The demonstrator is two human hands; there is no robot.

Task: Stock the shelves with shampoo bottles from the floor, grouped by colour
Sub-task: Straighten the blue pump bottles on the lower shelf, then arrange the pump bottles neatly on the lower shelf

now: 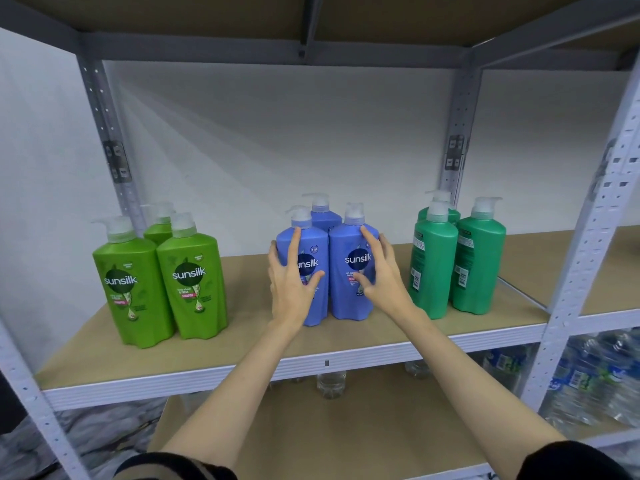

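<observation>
Two blue shampoo bottles stand side by side at the middle of the shelf board [242, 344], with a third blue bottle [323, 220] behind them. My left hand [289, 292] lies on the front of the left blue bottle [317, 251], fingers spread and fairly straight. My right hand [384, 275] touches the front and right side of the right blue bottle [346, 244] in the same spread way. To the left stands a group of three lime-green bottles [192, 282]. To the right stand three darker green bottles [479, 265], labels turned away.
Grey metal uprights [568, 306] frame the shelf, and another board sits overhead. A lower shelf [346, 427] holds a clear bottle [330, 384] at its back. Packs of water bottles [588, 386] fill the lower right bay. Bare board lies between the bottle groups.
</observation>
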